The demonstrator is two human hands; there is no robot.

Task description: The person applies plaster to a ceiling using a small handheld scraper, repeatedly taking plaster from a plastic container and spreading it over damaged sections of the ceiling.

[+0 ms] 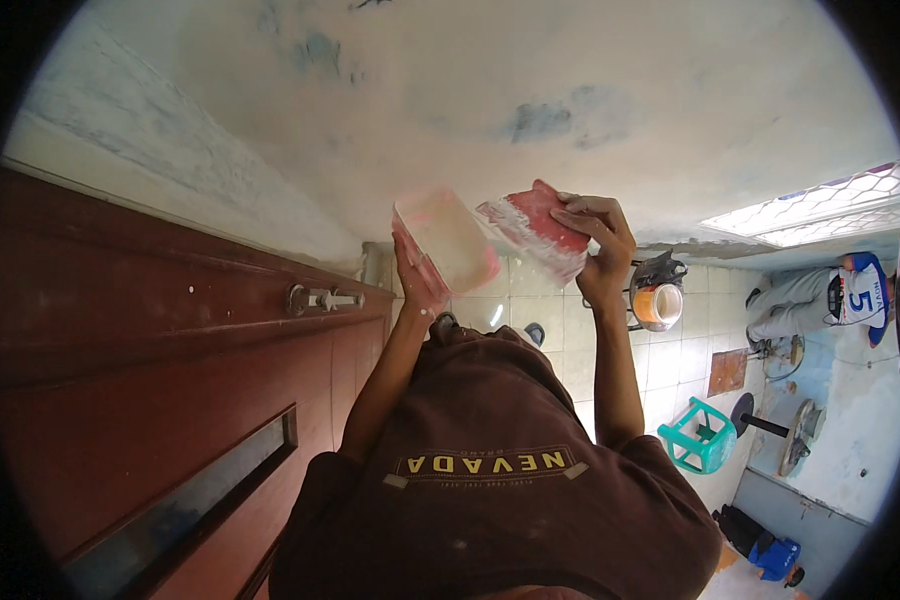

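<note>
My left hand point(419, 282) is closed on a pink plastic tub point(494, 266), gripping it by its left side. Pale, creamy filler point(450, 245) lies inside the tub. Just to the right, my right hand point(602, 240) pinches a flat red putty spreader point(542, 212) by its right side, thumb below and fingers on top. White filler is smeared along the spreader's lower and left edges. The spreader hangs in the air beside the tub, with a small gap between them. Both are in front of a pale, patchily plastered wall point(410, 110).
A reddish-brown door point(150, 300) with a metal handle point(325, 300) stands close on my left. To the right are a bucket point(658, 304) on a stand, a green stool point(700, 437) and a grilled window point(820, 210). Two people point(820, 300) are farther off at the right.
</note>
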